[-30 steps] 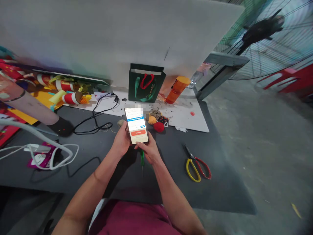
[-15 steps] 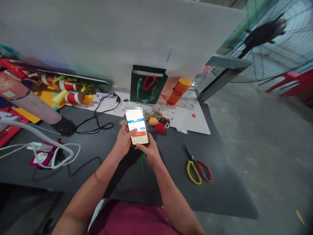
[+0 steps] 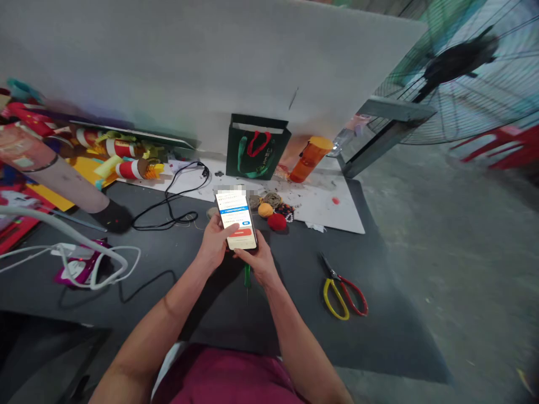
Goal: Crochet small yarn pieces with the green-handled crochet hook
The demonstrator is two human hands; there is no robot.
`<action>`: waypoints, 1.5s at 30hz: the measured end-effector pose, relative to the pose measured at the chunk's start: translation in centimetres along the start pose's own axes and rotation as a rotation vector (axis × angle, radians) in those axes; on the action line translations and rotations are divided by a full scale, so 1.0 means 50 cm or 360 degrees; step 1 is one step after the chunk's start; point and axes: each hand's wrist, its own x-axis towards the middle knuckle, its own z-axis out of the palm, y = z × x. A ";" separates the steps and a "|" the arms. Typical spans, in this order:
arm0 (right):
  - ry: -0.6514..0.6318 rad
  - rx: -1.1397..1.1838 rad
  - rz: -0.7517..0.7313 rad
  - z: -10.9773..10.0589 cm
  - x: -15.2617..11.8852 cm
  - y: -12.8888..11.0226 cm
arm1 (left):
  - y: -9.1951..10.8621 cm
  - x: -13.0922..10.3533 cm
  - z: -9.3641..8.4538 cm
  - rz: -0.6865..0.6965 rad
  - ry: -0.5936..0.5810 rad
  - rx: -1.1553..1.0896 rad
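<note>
Pack [image 3: 78, 274] at your far left, white cable [image 3: 130, 270] looped over it, likely parked there to stay clear of your arms. Next, cord [image 3: 166, 203] in loose loops, partly on the white board [image 3: 349, 216], partly on the table [image 3: 396, 325]; probably kept back to leave working room. Your left hand [image 3: 213, 245] curls on the phone's left edge, thumb laid over the lower screen, presumably to work it; can't tell if it presses. Phone [image 3: 236, 219] sits between your hands, in front of your torso, seemingly lifted off the table. Long axis runs away from you, top end leaning a little left, bottom edge nearest you; screen faces up and back at you, surely so you can read it. Top strip is pixelated. Screwdriver [image 3: 247, 275] just below, green handle toward the phone, shaft toward you, upper end hidden. Your right hand [image 3: 261, 261] wraps the lower right corner, thumb along the bottom, likely steadying while the left thumb works; fingers underneath hidden on both hands. Beyond, red ball [image 3: 277, 222] by the board's near edge. Bottle [image 3: 310, 160] at the back, out of elbow range, I'd guess. Scissors [image 3: 337, 289] lie to your right, loops toward you, blades pointing away and left, so probably handy for a right-hand grab.
</note>
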 end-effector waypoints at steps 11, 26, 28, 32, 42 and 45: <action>0.0001 -0.0006 -0.0006 -0.002 0.000 0.004 | -0.001 0.000 -0.001 -0.0010 -0.0020 -0.0005; 0.0017 0.0025 -0.0026 -0.007 0.006 0.012 | 0.005 -0.004 0.006 0.0000 -0.0042 -0.0063; 0.0027 0.0023 -0.0033 -0.007 0.006 0.013 | 0.006 -0.006 0.008 -0.0004 -0.0041 -0.0074; 0.0042 0.0012 -0.0040 -0.006 0.006 0.011 | 0.007 -0.007 0.010 -0.0018 -0.0030 -0.0090; 0.0185 0.0114 0.0098 -0.007 0.006 0.010 | 0.003 -0.013 0.014 -0.0149 0.0013 -0.0091; 0.0246 0.0139 0.0113 -0.008 0.006 0.011 | -0.001 -0.015 0.018 -0.0182 0.0021 -0.0090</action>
